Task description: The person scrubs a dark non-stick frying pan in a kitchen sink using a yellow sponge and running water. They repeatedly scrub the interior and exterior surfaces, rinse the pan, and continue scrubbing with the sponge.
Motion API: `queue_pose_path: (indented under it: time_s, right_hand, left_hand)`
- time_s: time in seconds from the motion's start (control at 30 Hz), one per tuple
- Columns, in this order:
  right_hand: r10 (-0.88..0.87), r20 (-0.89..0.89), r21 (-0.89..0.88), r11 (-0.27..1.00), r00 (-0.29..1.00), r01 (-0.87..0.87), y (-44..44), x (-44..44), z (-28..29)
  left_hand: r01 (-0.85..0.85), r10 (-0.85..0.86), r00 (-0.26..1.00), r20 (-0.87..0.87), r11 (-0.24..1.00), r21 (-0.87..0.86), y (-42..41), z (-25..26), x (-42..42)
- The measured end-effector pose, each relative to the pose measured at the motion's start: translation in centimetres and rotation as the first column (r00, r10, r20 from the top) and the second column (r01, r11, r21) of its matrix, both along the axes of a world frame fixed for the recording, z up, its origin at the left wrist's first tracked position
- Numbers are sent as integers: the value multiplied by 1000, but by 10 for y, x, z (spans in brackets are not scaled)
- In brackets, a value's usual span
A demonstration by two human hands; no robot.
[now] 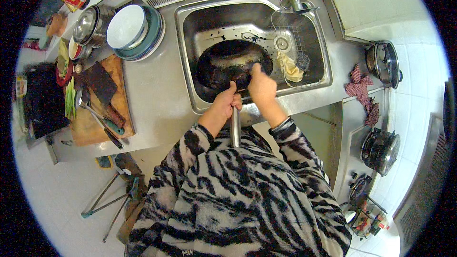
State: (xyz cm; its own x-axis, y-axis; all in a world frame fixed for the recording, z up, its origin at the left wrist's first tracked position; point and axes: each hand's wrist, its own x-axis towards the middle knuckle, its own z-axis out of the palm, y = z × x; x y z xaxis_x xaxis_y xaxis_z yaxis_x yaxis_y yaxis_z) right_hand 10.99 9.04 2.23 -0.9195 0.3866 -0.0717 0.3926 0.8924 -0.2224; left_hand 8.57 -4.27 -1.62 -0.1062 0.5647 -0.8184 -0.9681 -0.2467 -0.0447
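Note:
A blackened wok [228,60] lies in the stainless steel sink [191,96], its dark outer side facing up and its metal handle [235,128] pointing at my body. My left hand [225,105] is closed around the handle close to the wok. My right hand [262,85] rests at the wok's right lower side; its fingers are partly hidden, and whether they hold anything cannot be told. Dark bits are scattered on the sink floor behind the wok. Right of it, a wire basket [298,35] holds a pale cloth [289,67] and a steel wool scourer [303,60].
Stacked bowls and plates [126,26] stand left of the sink. Beyond them, a wooden cutting board [123,114] carries a cleaver [96,82], green onions and utensils. A faucet [294,0] rises at the back right. A checkered cloth [360,85] and pots lie to the right.

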Motion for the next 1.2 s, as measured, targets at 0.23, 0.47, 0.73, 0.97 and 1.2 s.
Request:
queue_pose_path:
  time_s: [0.23, 0.47, 0.73, 0.97, 1.2]
  right_hand:
    - [-111, -105, -12, 994, 988, 110, 26, -15, -1]
    - [22, -48, -37, 999, 999, -24, 3, 12, -7]
    - [-20, -66, -51, 999, 998, 16, 13, 7, -18]
    - [-199, -63, -43, 980, 978, 197, 38, -11, -13]
    - [-104, -45, -54, 993, 994, 101, 9, 7, -12]
  left_hand:
    - [33, -34, 999, -24, 997, -76, 8, 3, -2]
    - [72, -76, 995, -68, 995, -63, 13, -2, -2]
    - [59, -63, 996, -68, 996, -62, 18, -5, -3]
    - [53, -54, 998, -12, 995, -80, 19, -2, -4]
    - [24, -25, 999, -47, 999, -27, 24, -6, -7]
